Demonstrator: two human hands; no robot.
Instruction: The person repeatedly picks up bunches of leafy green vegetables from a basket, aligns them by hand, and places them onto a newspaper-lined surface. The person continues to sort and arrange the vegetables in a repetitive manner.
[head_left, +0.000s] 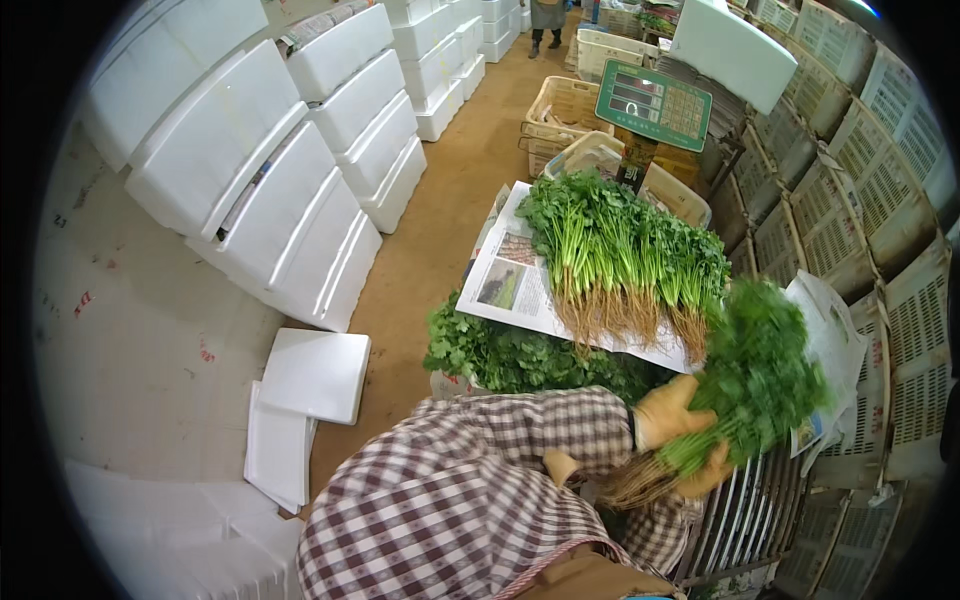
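Note:
My left hand (671, 414), in a tan glove, grips a large bunch of rooted leafy herbs (765, 375), which look like coriander. From below, my right hand (706, 474), also gloved, holds the same bunch near its stems. The leaves are blurred and point up and right; the brown roots hang to the lower left. To the upper left, rooted bunches (622, 255) lie side by side on a newspaper sheet (506, 289), roots towards me. More leafy herbs (525, 356) show under the sheet's near edge.
A green digital scale display (654, 105) stands beyond the herbs, near plastic crates (566, 109). White foam boxes (360, 97) are stacked at left, with foam lids (319, 375) on the floor. Slatted crates (919, 330) line the right above a metal rack (750, 517). A person (548, 22) stands far off.

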